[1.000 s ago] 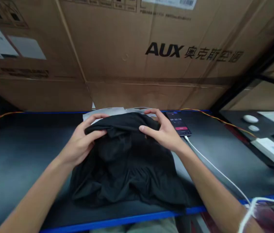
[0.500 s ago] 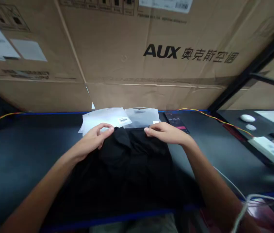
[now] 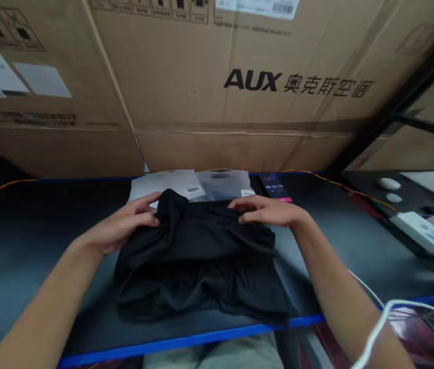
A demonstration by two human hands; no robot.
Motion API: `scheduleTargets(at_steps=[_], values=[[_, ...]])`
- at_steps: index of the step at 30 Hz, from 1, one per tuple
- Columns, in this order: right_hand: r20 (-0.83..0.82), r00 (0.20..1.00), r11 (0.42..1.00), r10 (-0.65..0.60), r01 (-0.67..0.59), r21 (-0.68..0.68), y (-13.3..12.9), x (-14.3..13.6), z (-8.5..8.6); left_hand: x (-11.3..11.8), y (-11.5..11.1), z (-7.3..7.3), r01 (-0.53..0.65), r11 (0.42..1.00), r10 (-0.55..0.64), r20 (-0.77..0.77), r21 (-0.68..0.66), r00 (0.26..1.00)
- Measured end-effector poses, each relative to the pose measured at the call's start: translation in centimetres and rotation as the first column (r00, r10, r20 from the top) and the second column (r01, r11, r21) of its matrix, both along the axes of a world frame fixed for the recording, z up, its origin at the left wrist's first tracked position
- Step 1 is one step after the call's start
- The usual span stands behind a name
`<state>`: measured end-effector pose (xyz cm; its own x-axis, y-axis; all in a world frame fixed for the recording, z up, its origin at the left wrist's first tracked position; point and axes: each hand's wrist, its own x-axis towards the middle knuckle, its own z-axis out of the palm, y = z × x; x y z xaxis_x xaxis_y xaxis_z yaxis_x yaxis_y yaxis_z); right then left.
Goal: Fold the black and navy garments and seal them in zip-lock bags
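Observation:
A black cloth (image 3: 209,241) lies rumpled and partly folded on the dark table, in front of my body. At its upper left corner my left hand (image 3: 124,220) pinches a raised fold between thumb and fingers. My right hand (image 3: 265,210) grips the cloth's upper right part, thumb low and fingers bent over it. Just behind the cloth lie a white plastic bag (image 3: 163,183) and a translucent bag (image 3: 224,185), both with small labels.
Large cardboard boxes (image 3: 186,102) stand behind the table (image 3: 28,246). A phone (image 3: 274,185) lies at the back. To the right are a black metal frame (image 3: 389,107), a white box (image 3: 426,233) and a white cable (image 3: 378,328).
The cloth's near part has come up from the front edge onto the table, baring the blue edge. My left hand has moved left and slightly down with its fold.

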<state>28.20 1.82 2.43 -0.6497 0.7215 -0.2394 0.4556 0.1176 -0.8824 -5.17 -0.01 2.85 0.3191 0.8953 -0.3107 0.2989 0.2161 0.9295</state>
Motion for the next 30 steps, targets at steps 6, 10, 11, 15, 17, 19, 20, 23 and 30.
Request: scheduleTargets(at_steps=[6,10,11,15,17,19,20,23,30], values=[[0.188,0.973,0.962,-0.133,0.081,0.261,1.1,0.1,-2.0,-1.1,1.1,-0.7,0.245,0.959,-0.172,-0.396,0.141,0.902],[0.270,0.963,0.974,-0.013,-0.048,0.220,0.6,-0.4,-1.3,0.0,0.9,-1.1,0.269,0.903,-0.067,-0.507,0.335,0.859],[0.307,0.952,0.974,0.012,-0.080,0.210,0.3,-0.5,-1.0,0.4,0.7,-1.2,0.293,0.885,-0.048,-0.554,0.362,0.831],[0.370,0.929,0.973,0.031,-0.113,0.203,-0.2,-0.5,-0.2,1.8,-0.3,-1.3,0.388,0.823,-0.025,-0.656,0.415,0.754],[0.287,0.957,0.983,0.049,-0.098,0.158,-0.3,-0.1,0.2,1.7,-0.5,-0.9,0.398,0.822,-0.084,-0.603,0.408,0.793],[0.179,0.981,0.990,0.079,-0.098,0.101,-0.2,0.5,0.7,1.1,-0.5,-0.2,0.397,0.835,-0.176,-0.499,0.380,0.848],[0.136,0.987,0.992,0.082,-0.093,0.081,-0.1,0.8,0.8,0.7,-0.4,0.2,0.393,0.844,-0.210,-0.451,0.365,0.868],[0.078,0.997,0.997,0.000,-0.006,0.073,0.4,1.5,0.4,-0.7,0.1,0.7,0.414,0.848,-0.236,-0.464,0.331,0.854],[0.115,0.977,0.917,-0.181,0.125,0.380,1.0,-0.2,-1.3,-0.3,0.7,-0.5,0.418,0.717,-0.081,-0.529,0.558,0.845]])
